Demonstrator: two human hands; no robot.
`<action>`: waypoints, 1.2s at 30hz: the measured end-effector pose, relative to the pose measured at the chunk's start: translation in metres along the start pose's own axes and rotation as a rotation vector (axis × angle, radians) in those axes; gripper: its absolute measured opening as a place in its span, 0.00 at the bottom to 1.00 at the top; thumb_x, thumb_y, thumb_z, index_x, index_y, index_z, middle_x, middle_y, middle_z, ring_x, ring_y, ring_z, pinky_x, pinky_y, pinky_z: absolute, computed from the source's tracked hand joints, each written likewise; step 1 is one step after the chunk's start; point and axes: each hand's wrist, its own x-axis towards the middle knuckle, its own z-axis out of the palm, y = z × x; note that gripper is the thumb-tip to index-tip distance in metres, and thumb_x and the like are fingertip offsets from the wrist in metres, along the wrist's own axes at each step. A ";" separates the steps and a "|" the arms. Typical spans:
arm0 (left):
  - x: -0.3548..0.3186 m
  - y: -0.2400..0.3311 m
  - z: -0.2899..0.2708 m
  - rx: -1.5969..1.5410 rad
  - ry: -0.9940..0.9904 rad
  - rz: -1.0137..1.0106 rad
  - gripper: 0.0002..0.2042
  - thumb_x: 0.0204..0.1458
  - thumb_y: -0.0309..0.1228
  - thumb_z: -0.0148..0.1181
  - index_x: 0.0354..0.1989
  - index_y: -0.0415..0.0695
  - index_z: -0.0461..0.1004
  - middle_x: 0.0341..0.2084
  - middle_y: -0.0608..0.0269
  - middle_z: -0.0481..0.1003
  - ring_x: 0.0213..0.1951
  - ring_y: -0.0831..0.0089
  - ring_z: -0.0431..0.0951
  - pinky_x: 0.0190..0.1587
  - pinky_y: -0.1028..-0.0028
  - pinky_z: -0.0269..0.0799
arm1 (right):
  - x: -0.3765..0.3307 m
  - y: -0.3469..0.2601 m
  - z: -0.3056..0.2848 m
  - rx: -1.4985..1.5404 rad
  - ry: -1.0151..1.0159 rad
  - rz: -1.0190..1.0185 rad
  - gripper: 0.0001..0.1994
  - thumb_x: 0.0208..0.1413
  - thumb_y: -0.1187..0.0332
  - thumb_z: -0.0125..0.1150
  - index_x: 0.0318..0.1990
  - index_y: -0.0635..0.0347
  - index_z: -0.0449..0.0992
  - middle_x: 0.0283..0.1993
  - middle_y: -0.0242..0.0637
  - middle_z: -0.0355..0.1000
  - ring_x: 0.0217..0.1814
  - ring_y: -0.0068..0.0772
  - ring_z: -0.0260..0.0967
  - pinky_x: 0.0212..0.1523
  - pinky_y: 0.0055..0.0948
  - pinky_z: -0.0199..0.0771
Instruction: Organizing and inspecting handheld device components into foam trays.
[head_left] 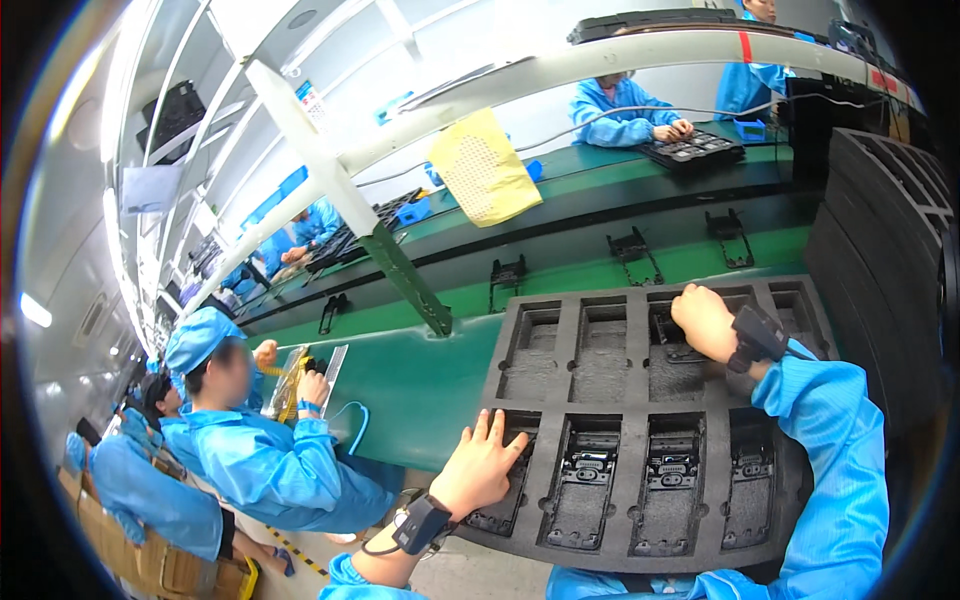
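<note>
A black foam tray [538, 432] with two rows of pockets lies before me, its near edge by my body. My left hand [478, 470] is open, fingers spread, over the near-left pocket, beside a black frame part in it. Other black phone-like frames [582, 468] sit in the near-row pockets. My right hand [703, 320] is closed at the third pocket of the far row, its fingers curled on a black frame part [668, 335]. The hand hides much of that part. The two left pockets of the far row hold nothing.
On the green conveyor beyond the tray lie several black frames [632, 256]. A tall stack of foam trays [870, 240] stands at the right. A white rail and post [330, 180] cross the view, with a yellow sheet [485, 165] hanging there. A co-worker [270, 450] sits at my left.
</note>
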 end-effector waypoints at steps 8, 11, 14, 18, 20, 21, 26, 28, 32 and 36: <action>-0.001 -0.019 0.004 0.008 0.080 0.003 0.25 0.42 0.23 0.61 0.55 0.45 0.73 0.60 0.40 0.66 0.59 0.45 0.70 0.57 0.60 0.72 | -0.027 0.034 -0.036 0.503 0.286 -0.022 0.20 0.47 0.75 0.66 0.49 0.68 0.70 0.30 0.58 0.74 0.37 0.61 0.74 0.36 0.47 0.74; 0.005 -0.022 -0.044 -0.282 -0.044 -0.075 0.23 0.41 0.19 0.59 0.51 0.43 0.75 0.63 0.45 0.65 0.59 0.50 0.70 0.60 0.63 0.69 | -0.034 0.048 -0.024 0.795 0.238 0.154 0.28 0.45 0.81 0.66 0.56 0.65 0.67 0.37 0.56 0.75 0.41 0.56 0.75 0.40 0.39 0.74; 0.019 -0.027 -0.087 -0.294 0.329 0.080 0.29 0.36 0.10 0.52 0.52 0.44 0.75 0.66 0.44 0.60 0.62 0.49 0.67 0.64 0.63 0.65 | -0.037 0.065 0.004 0.947 0.263 0.266 0.29 0.45 0.84 0.62 0.59 0.65 0.66 0.42 0.51 0.76 0.44 0.44 0.77 0.43 0.35 0.74; 0.078 -0.015 -0.130 -0.423 0.740 0.202 0.40 0.31 0.04 0.42 0.57 0.47 0.73 0.70 0.47 0.53 0.67 0.52 0.62 0.66 0.64 0.62 | -0.030 0.076 0.043 1.276 0.236 0.273 0.30 0.47 0.87 0.55 0.62 0.65 0.64 0.52 0.42 0.74 0.54 0.31 0.71 0.54 0.28 0.69; 0.119 -0.011 -0.124 -0.520 0.934 0.223 0.44 0.30 0.03 0.37 0.62 0.49 0.69 0.71 0.47 0.51 0.69 0.54 0.59 0.67 0.64 0.59 | -0.029 0.070 0.033 1.450 0.248 0.281 0.28 0.51 0.88 0.50 0.63 0.67 0.63 0.56 0.38 0.72 0.60 0.28 0.67 0.63 0.26 0.62; 0.136 -0.009 -0.118 -0.577 1.001 0.214 0.44 0.31 0.04 0.37 0.64 0.47 0.66 0.72 0.47 0.50 0.70 0.54 0.57 0.68 0.64 0.58 | -0.027 0.066 0.032 1.452 0.252 0.287 0.28 0.51 0.88 0.50 0.63 0.67 0.63 0.56 0.38 0.72 0.60 0.28 0.67 0.63 0.26 0.62; 0.219 0.023 -0.079 -0.707 1.167 0.237 0.43 0.35 0.03 0.40 0.66 0.47 0.64 0.72 0.45 0.48 0.72 0.53 0.50 0.72 0.64 0.47 | -0.033 0.065 0.009 1.711 0.109 0.406 0.19 0.59 0.80 0.49 0.58 0.63 0.66 0.50 0.38 0.76 0.55 0.28 0.71 0.58 0.25 0.66; 0.242 0.012 -0.045 -0.613 0.955 0.481 0.38 0.42 0.06 0.45 0.66 0.48 0.65 0.72 0.44 0.48 0.72 0.51 0.51 0.72 0.65 0.48 | -0.033 0.066 0.019 1.797 0.124 0.414 0.21 0.56 0.80 0.50 0.59 0.64 0.66 0.50 0.37 0.75 0.53 0.27 0.71 0.57 0.25 0.67; 0.240 0.026 -0.014 -0.267 0.835 0.558 0.36 0.48 0.10 0.48 0.69 0.49 0.61 0.68 0.44 0.57 0.67 0.47 0.61 0.63 0.63 0.67 | -0.039 0.067 0.014 1.851 0.076 0.545 0.22 0.55 0.82 0.50 0.59 0.63 0.67 0.50 0.32 0.74 0.49 0.21 0.71 0.53 0.23 0.69; 0.251 0.034 -0.019 -1.007 0.817 0.402 0.46 0.40 0.05 0.46 0.73 0.45 0.47 0.64 0.45 0.64 0.62 0.50 0.68 0.60 0.65 0.71 | -0.046 0.086 0.022 1.866 -0.039 0.622 0.18 0.55 0.81 0.47 0.54 0.63 0.69 0.44 0.35 0.74 0.42 0.23 0.71 0.45 0.21 0.72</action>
